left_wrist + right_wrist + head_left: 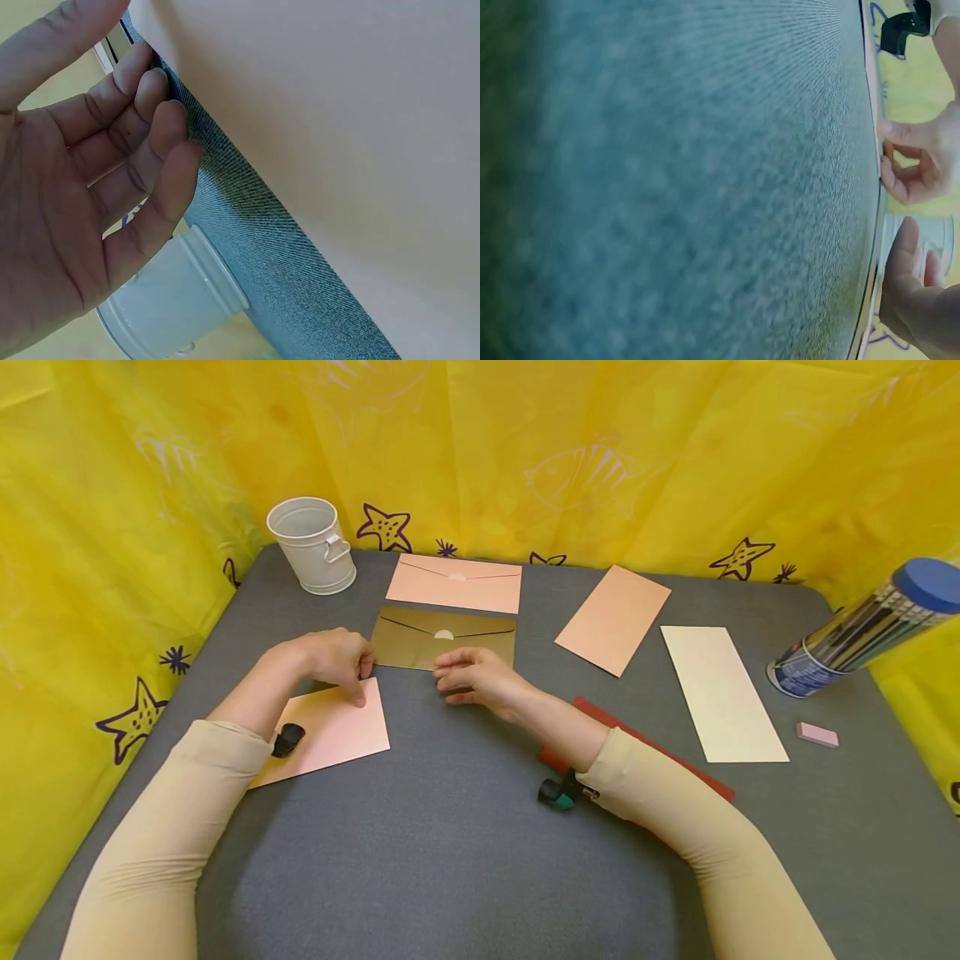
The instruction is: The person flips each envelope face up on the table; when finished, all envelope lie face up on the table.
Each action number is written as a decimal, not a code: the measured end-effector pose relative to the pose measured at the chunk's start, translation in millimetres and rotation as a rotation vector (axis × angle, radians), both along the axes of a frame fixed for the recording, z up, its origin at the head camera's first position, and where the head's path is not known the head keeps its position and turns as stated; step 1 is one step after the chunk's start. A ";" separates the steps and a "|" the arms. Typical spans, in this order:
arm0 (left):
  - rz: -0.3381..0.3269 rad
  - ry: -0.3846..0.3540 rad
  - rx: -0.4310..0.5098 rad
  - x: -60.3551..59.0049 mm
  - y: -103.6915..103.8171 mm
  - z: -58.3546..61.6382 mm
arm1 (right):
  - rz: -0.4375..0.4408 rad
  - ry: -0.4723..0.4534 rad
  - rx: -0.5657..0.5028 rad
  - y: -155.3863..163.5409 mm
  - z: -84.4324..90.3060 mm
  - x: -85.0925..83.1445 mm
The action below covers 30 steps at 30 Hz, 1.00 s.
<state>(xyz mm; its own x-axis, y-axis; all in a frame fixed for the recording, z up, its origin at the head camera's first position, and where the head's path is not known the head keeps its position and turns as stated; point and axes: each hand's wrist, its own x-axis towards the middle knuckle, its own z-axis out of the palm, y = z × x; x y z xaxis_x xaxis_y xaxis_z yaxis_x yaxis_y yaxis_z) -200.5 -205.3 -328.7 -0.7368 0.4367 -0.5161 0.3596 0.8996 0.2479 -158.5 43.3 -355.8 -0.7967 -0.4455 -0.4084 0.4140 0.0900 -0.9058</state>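
On the grey table point(450, 843), we saw the left hand point(330, 658) with its fingers bent down, the tips touching the top corner of a pink sheet point(333, 735) lying flat by the left forearm. The right hand point(480, 678) hovered loosely open, fingers relaxed, at the near edge of a gold envelope point(442, 637), gripping nothing. Behind lay a pink envelope point(455, 583); a white bucket point(311, 545) stood at the far left corner.
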 end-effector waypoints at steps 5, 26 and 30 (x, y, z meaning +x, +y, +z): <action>-0.001 -0.009 0.008 -1.6 -0.8 -1.9 | 0.013 -0.012 -0.002 -4.0 -0.3 0.9; -0.020 0.019 0.307 -10.1 7.0 1.0 | 0.195 -0.008 -0.009 -8.2 -3.6 4.7; -0.023 0.057 0.334 -10.2 17.7 5.5 | 0.249 0.002 0.006 -10.6 -4.8 4.4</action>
<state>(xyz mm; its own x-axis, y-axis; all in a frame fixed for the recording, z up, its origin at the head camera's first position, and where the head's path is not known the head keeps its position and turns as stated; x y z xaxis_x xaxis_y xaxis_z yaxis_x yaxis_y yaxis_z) -210.7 -187.5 -323.2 -0.7481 0.5919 -0.3000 0.4010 0.7634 0.5063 -154.0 32.7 -360.6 -0.6633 -0.6259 -0.4103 0.3767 0.1945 -0.9057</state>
